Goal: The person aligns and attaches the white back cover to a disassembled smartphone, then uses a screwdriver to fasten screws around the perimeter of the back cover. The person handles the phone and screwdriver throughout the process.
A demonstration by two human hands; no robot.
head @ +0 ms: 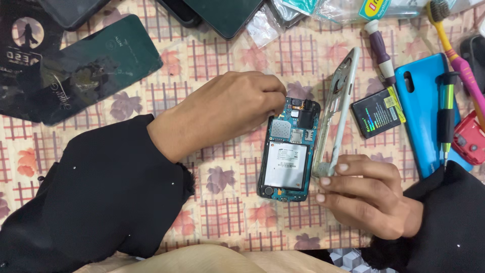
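An opened smartphone with its blue circuit board exposed (pixel 289 151) lies at table centre. The left hand (pixel 227 108) pinches its top edge at eleven o'clock, steadying it, while the right hand (pixel 366 194) grasps the detached pale plastic mid-frame (pixel 337 108), tilted clear at three o'clock beside a loose black battery (pixel 376 112).

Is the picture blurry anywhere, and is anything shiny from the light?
Head view: even, soft light, with only faint shadows under the left hand and right hand. The opened phone in the middle looks sharp. The dark phone cover at upper left shows pale, smeary glare. The black sleeves are so dark that their folds barely show.
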